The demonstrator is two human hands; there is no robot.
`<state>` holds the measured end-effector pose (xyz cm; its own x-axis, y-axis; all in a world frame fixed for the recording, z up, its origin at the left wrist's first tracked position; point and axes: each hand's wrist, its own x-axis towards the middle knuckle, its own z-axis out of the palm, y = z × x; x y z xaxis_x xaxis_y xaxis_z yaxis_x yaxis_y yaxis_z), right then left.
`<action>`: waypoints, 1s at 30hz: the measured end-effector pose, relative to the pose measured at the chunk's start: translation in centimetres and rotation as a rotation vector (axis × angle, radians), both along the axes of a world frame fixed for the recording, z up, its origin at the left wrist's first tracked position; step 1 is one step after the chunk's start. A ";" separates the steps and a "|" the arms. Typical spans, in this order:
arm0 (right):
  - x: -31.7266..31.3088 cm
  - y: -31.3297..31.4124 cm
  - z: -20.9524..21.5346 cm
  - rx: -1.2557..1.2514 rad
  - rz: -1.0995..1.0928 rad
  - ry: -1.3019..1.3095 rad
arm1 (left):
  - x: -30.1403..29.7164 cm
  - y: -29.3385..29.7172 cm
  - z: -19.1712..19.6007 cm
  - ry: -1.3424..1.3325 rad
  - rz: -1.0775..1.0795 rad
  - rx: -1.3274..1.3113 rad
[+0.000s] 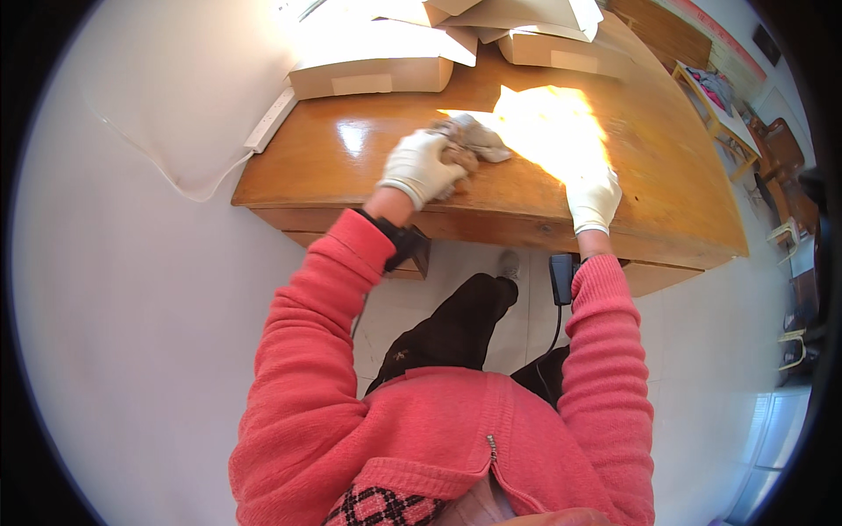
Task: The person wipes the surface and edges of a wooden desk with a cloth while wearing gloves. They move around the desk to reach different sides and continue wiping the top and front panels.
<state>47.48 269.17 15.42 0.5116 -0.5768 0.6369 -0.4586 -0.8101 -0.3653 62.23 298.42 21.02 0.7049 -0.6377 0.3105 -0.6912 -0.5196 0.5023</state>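
Note:
My left hand (419, 164), in a white glove, is closed on a crumpled cloth (478, 138) in brown and pale grey. The cloth lies against the wooden tabletop (351, 180) near its front edge. My right hand (594, 198), also gloved in white, is over the right part of the tabletop. Its fingers reach into a dazzling bright patch (553, 131) and are washed out. Whether that patch is sunlit wood or a pale sheet under the hand, I cannot tell.
Several open cardboard boxes (373, 66) stand along the far side of the desk. A white power strip (270, 121) with a cord lies at its left edge, by the wall. Below the front edge hangs a black adapter (561, 279). Chairs (783, 145) and a table (724, 110) stand at right.

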 end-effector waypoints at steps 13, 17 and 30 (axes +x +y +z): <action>0.0 0.8 1.1 0.032 -0.040 0.035 | 9.7 -1.7 -2.2 0.088 0.283 -0.038; -0.1 0.9 1.2 0.056 0.000 -0.002 | 4.8 -12.3 -2.3 0.073 0.107 -0.118; -0.8 -0.3 0.5 0.013 0.128 -0.251 | -5.7 -9.7 -0.5 0.021 -0.431 -0.085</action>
